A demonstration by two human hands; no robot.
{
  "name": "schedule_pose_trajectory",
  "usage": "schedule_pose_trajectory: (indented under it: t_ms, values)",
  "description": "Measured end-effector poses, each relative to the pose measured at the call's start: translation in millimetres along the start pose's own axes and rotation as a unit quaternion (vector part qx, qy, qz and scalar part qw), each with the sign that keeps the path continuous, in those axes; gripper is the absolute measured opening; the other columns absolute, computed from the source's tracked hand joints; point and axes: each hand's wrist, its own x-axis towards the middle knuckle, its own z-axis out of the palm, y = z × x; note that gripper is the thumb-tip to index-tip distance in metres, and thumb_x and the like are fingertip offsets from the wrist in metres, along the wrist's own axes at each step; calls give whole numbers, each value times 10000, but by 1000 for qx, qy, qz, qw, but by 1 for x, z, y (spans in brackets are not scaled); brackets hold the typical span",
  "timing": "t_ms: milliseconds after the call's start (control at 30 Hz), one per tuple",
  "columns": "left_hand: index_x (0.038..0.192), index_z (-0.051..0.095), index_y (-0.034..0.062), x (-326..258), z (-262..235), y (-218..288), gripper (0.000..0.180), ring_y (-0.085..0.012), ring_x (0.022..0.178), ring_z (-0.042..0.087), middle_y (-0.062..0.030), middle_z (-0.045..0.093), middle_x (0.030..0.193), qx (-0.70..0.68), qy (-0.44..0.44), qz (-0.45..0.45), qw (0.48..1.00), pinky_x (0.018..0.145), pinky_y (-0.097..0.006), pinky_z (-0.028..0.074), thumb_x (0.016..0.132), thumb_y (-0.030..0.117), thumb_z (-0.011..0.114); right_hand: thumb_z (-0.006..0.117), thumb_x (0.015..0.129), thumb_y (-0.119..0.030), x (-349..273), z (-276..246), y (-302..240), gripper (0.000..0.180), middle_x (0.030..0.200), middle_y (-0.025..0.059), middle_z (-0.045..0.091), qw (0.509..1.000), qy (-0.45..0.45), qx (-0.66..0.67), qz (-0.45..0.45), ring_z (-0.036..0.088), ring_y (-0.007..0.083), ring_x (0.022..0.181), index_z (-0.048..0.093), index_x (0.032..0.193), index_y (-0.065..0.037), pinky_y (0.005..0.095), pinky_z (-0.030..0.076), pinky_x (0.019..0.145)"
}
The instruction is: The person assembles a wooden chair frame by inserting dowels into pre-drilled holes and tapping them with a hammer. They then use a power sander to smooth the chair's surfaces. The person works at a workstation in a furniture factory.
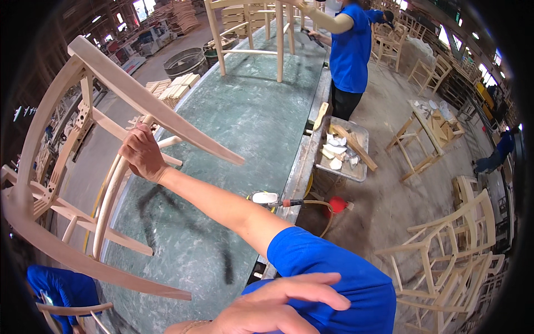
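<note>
By the green table [239, 119], our left hand [261, 308] hangs empty, fingers apart; over the table's left edge, our right hand [142, 151] is clamped on a wooden chair [133, 93] (already joined, it seems, though bare; what's left, we can't tell).

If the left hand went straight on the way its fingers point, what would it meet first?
Probably the right sleeve: the left hand's fingers point rightward across it. The hand looks nearer the camera, though, so it might pass in front; depth is unclear.
</note>
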Motion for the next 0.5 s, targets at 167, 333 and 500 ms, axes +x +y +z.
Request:
schedule_pose_trajectory:
  t_ms: [167, 333, 500]
  values:
    - [800, 653, 43, 0, 25, 6, 225, -365, 1200, 485, -224, 544, 1094, -49, 218, -125, 967, 1080, -544, 285, 904, 242, 632, 587, 713, -80, -5, -4, 2, 143, 887, 73, 471, 1000, 8, 16, -3, 496, 284, 1033, 517, 834, -109, 500, 294, 1076]
    - [936, 632, 38, 8, 4, 18, 398, -389, 1204, 491, -282, 521, 1217, 211, 150, -76, 963, 1081, -556, 278, 918, 432, 576, 594, 715, -93, -14, -13, 17, 141, 903, 80, 471, 1000, -6, -30, 4, 496, 282, 1029, 517, 833, -107, 515, 306, 1083]
    - [1332, 479, 64, -34, -48, 121, 551, -325, 1321, 414, -174, 460, 1403, 852, 245, -28, 462, 1121, -517, 267, 965, 474, 455, 598, 719, -103, -8, -20, 17, 158, 914, 88, 450, 1000, 7, -23, -11, 489, 282, 1001, 499, 841, -98, 536, 337, 1073]
